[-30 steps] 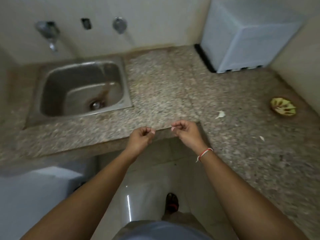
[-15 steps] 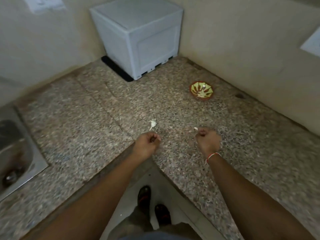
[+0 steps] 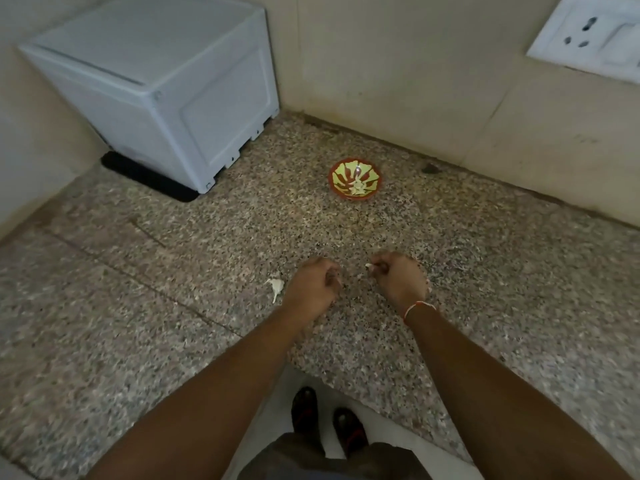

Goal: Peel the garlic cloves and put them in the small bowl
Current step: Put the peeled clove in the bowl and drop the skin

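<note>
Both arms are reaching over the counter (image 3: pixel 173 323); right hand (image 3: pixel 401 280) is pinching a garlic clove (image 3: pixel 370 267), left hand (image 3: pixel 311 289) is curling, its grip contents unclear.

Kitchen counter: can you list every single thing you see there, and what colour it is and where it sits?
Small bowl: one, red and yellow-green, far on the counter near the wall, pale pieces inside.
Garlic scrap: one, white, on the counter beside the left hand.
Box: one, white, back-left corner on a black mat.
Counter: one, speckled brown-grey granite.
Socket plate: one, white, wall top right.
Shoes: two, dark, on the floor below.
Left hand: curled; contents unclear.
Right hand: curled, pinching a small white bit; red-white wrist thread.
</note>
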